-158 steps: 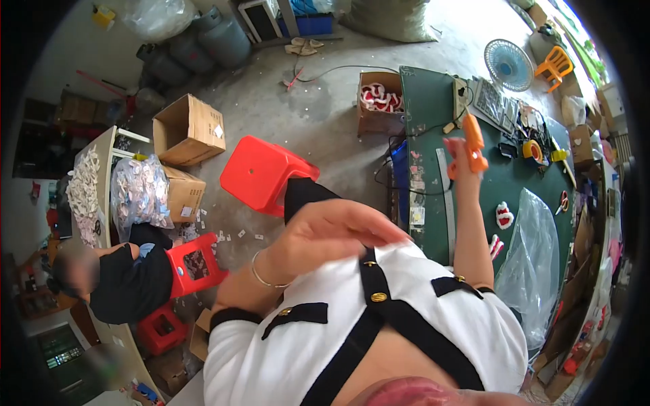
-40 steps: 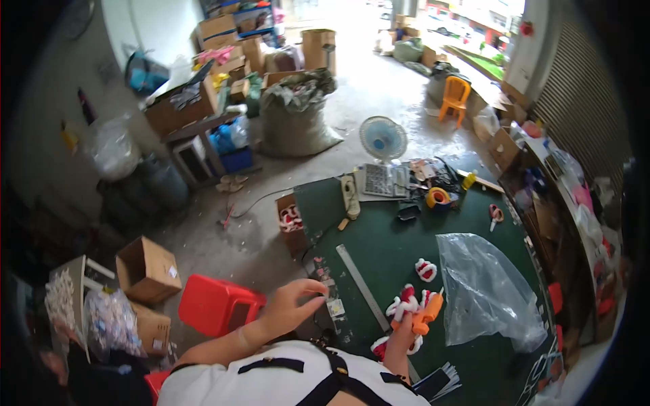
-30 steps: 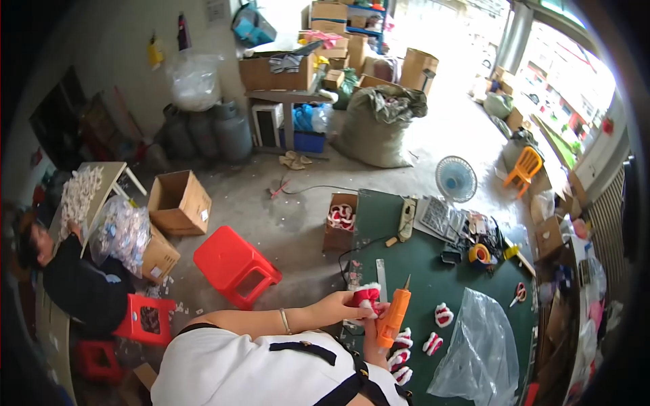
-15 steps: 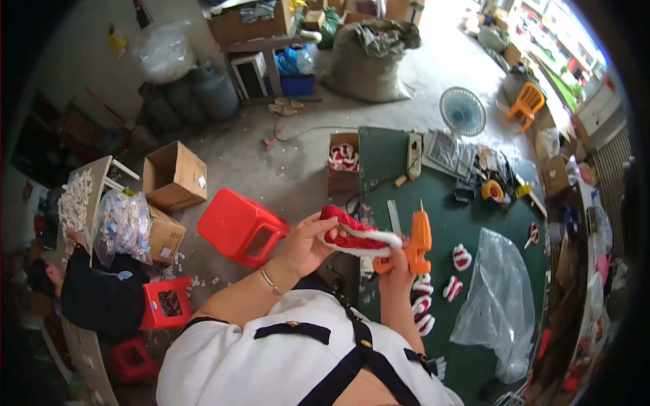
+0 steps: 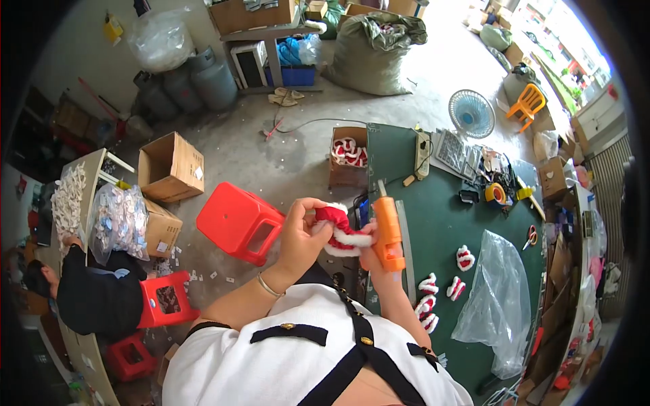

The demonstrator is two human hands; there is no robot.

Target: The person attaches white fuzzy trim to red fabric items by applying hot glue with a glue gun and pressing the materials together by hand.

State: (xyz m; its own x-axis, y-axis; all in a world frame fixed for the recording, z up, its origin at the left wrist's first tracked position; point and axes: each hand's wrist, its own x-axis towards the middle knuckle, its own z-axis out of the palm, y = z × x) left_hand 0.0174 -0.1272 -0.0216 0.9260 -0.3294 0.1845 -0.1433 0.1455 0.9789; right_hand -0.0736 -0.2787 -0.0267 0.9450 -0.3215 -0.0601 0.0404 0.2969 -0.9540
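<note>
A strip of red plush cloth with white fluffy edges (image 5: pixel 337 229) is bent into a curve between my hands. My left hand (image 5: pixel 302 235) is closed on its left side, thumb and fingers pinching it. In my right hand (image 5: pixel 380 262) is an orange glue gun (image 5: pixel 387 233), nozzle pointing away from me; the fingertips of this hand also touch the right end of the strip. Some of the right fingers are hidden behind the gun. On the green table to the right lie several small red-and-white plush pieces (image 5: pixel 464 258).
A clear plastic bag (image 5: pixel 497 304) and scissors (image 5: pixel 531 236) lie on the green table (image 5: pixel 433 223). A carton of red-and-white pieces (image 5: pixel 349 177) stands at its far left corner. A red stool (image 5: pixel 238 223) is left of me. Another person (image 5: pixel 95 291) sits at a side table.
The strip has gone from stretched out to curled, with my hands closer together. The glue gun has shifted left and slightly towards me, along with my right hand.
</note>
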